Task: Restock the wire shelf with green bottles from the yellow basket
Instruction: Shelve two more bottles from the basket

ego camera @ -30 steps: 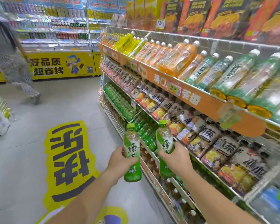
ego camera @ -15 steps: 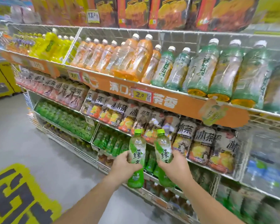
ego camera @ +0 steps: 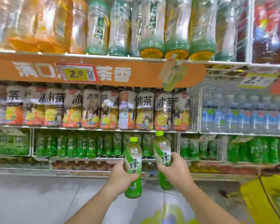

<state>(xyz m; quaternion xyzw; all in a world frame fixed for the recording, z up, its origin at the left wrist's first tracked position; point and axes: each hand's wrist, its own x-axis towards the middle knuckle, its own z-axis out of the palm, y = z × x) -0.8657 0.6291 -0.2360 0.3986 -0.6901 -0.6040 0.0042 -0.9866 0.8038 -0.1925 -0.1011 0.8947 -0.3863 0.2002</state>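
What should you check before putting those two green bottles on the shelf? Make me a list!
1. Left hand grips its green bottle: ok.
2. Right hand grips the second bottle: ok.
3. Both lime caps on: ok.
4. Bottles roughly upright, the second one tilted slightly: ok.
5. Matching green row straight ahead: ok.
6. Free slot in that row: cannot tell, too blurred.

Grey tiled floor (ego camera: 39, 199) runs near, a yellow-green sticker (ego camera: 168, 214) on it; far, an orange banner (ego camera: 103, 73) and price tags (ego camera: 78, 73).
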